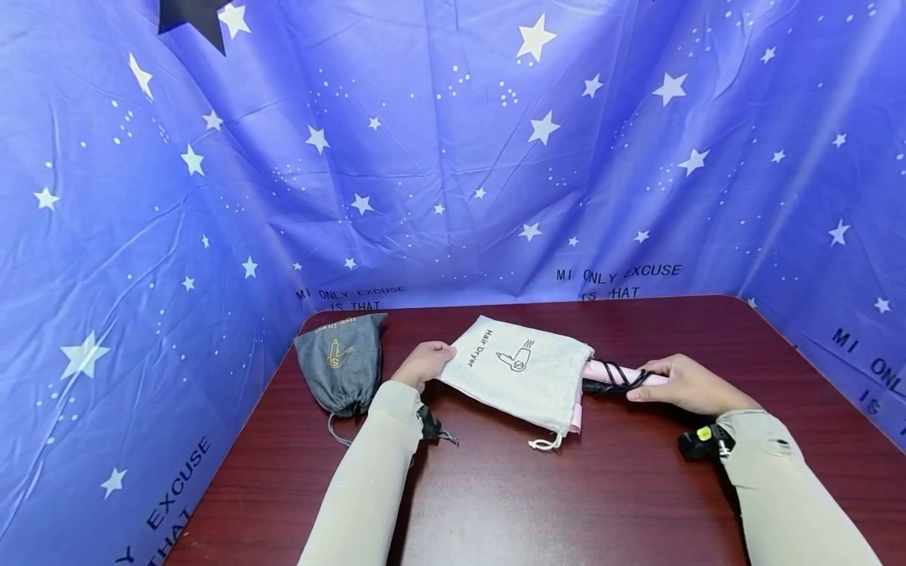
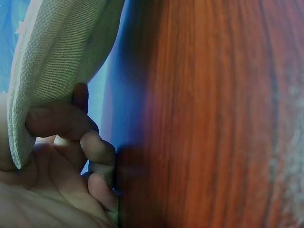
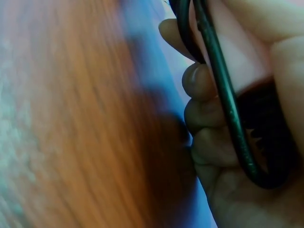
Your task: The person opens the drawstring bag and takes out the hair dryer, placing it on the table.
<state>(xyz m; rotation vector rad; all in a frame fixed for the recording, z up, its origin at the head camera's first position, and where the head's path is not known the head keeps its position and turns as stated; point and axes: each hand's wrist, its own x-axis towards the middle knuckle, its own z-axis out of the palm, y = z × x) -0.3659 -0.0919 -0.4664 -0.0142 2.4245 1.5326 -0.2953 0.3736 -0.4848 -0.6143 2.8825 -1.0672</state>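
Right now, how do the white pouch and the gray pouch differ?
The white pouch has dark printing; the gray pouch has gold. The white pouch's mouth faces right, a pink item sticking out; the gray pouch's is gathered. The left hand holds the white pouch, not the gray. Both read "Hair Dryer."

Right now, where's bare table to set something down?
Widest: front of the table, between left sleeve and right sleeve, nearside of the white Hair Dryer pouch. Also back right, between right hand and the far edge.

Crowded: back left, where gray Hair Dryer pouch, left hand and white pouch sit close; also around the pink handle.
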